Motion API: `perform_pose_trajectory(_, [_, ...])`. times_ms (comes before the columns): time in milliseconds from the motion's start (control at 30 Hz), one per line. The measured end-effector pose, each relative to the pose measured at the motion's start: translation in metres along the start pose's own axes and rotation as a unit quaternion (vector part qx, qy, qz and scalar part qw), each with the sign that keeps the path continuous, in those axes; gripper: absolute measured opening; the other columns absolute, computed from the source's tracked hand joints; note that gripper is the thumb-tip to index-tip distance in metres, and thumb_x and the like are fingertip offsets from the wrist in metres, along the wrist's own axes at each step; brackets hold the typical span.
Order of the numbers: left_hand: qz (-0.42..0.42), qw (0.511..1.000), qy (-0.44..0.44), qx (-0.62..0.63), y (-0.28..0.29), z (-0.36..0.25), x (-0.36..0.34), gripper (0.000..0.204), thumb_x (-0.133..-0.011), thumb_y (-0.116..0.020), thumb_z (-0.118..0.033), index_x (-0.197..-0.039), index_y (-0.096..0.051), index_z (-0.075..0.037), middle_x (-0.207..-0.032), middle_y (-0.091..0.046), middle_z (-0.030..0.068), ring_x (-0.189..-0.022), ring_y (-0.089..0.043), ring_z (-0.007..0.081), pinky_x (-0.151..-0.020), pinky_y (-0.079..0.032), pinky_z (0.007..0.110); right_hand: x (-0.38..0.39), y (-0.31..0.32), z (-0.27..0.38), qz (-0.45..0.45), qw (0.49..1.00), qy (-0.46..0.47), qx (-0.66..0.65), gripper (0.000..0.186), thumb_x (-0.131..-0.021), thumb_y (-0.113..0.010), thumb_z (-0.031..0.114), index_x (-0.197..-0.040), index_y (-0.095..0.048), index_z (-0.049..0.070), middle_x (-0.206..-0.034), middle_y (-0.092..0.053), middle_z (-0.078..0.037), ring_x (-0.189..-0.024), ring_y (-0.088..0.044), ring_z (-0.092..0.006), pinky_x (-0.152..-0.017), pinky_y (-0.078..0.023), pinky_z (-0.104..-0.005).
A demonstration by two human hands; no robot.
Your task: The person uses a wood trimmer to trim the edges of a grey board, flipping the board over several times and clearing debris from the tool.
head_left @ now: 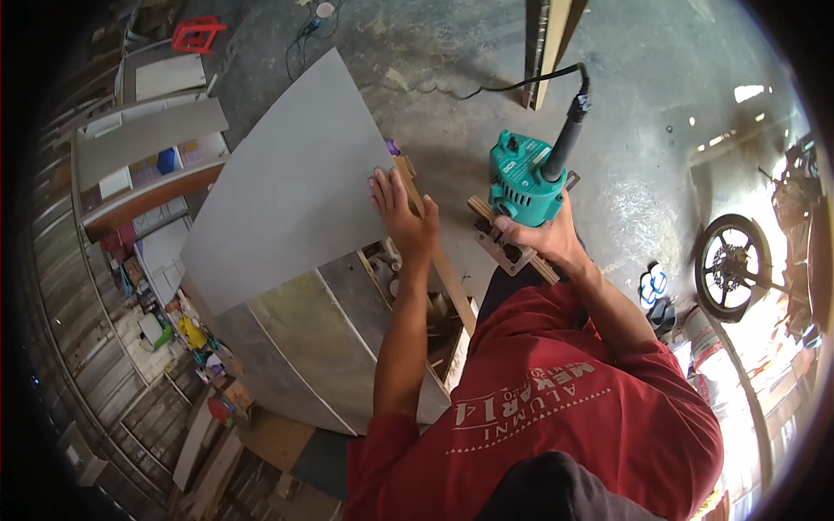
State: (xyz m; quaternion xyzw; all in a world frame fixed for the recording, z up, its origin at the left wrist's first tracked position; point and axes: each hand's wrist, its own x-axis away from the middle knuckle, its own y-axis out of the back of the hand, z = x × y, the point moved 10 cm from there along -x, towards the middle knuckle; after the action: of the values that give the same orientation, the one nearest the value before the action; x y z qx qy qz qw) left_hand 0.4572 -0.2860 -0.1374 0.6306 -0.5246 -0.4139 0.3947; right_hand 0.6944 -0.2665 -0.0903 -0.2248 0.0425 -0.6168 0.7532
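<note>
My left hand (403, 213) lies with its fingers spread on the right edge of a large grey sheet panel (287, 174). The panel rests flat over a workbench top with grey and olive strips (300, 321). In my right hand (552, 241) is a teal trim router (526, 187), gripped low on its body beside the metal base plate (504, 253). A short wooden strip (545, 271) shows at the base plate. The router is apart from the panel, to its right. Its black cord (495, 88) leaves the top and runs left across the floor.
A wooden rail (452, 282) and an open compartment with small items run along the bench's right side. Upright boards (549, 52) stand at the far side. Cabinets (148, 156) and a red stool (198, 35) are at left. A wheel (731, 267) and sandals (651, 285) lie right.
</note>
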Motion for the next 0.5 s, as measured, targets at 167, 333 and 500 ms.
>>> perform_pose_trajectory(167, [-0.094, 0.982, 0.140, 0.083, 0.044, 0.160, 0.010, 0.071, -0.096, -0.061, -0.035, -0.152, -0.036, 0.001, -0.161, -0.030, 0.0241, -0.150, -0.025, 0.0399, -0.123, -0.021, 0.050, -0.017, 0.000, -0.011, -0.017, 0.997, -0.038, 0.060, 0.054, -0.076, -0.079, 0.022, -0.121, -0.059, -0.002, -0.107, -0.068, -0.010, -0.097, -0.066, -0.0178, -0.085, -0.054, -0.0333])
perform_pose_trajectory(333, [-0.109, 0.932, 0.335, -0.083, 0.095, 0.339, 0.054, 0.080, -0.095, -0.053, -0.060, -0.156, -0.034, -0.012, -0.163, -0.026, 0.0199, -0.151, -0.020, 0.0417, -0.120, -0.020, 0.055, -0.031, -0.027, -0.021, 0.015, 0.987, 0.033, 0.154, 0.052, -0.078, -0.078, 0.028, -0.118, -0.062, -0.001, -0.109, -0.068, -0.011, -0.099, -0.066, -0.0199, -0.087, -0.053, -0.0349])
perform_pose_trajectory(500, [-0.115, 0.894, 0.402, -0.162, 0.097, 0.354, 0.045, 0.080, -0.094, -0.036, -0.073, -0.157, -0.033, -0.023, -0.164, -0.023, 0.0176, -0.150, -0.019, 0.0433, -0.114, -0.018, 0.067, -0.030, -0.061, -0.015, 0.031, 0.968, 0.153, 0.196, 0.047, -0.080, -0.080, 0.027, -0.116, -0.062, 0.002, -0.107, -0.067, -0.010, -0.099, -0.063, -0.0203, -0.088, -0.052, -0.0362])
